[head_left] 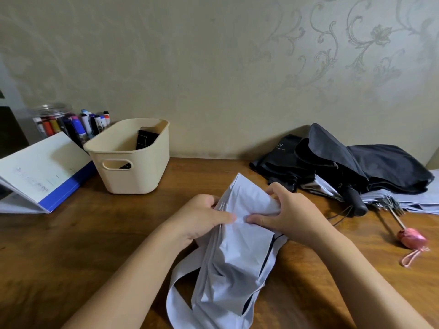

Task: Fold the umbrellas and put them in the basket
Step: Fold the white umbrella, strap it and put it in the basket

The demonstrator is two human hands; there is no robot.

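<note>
Closest is the white umbrella (237, 262), over the counter (71, 245), right of the basket (133, 176) and nearer the camera. Both hands grasp its cloth: the left hand (202, 217) curls round the basket-side edge, and the right hand (289, 210) pinches a pleat opposite. Its long axis runs from the camera toward the wall, far end pointing past the basket's right side. Folding looks half done, with cloth loose. Dark umbrellas (356, 162) and a pink-handled one (411, 237) lie farther right, untidied. Something black sits in the basket.
</note>
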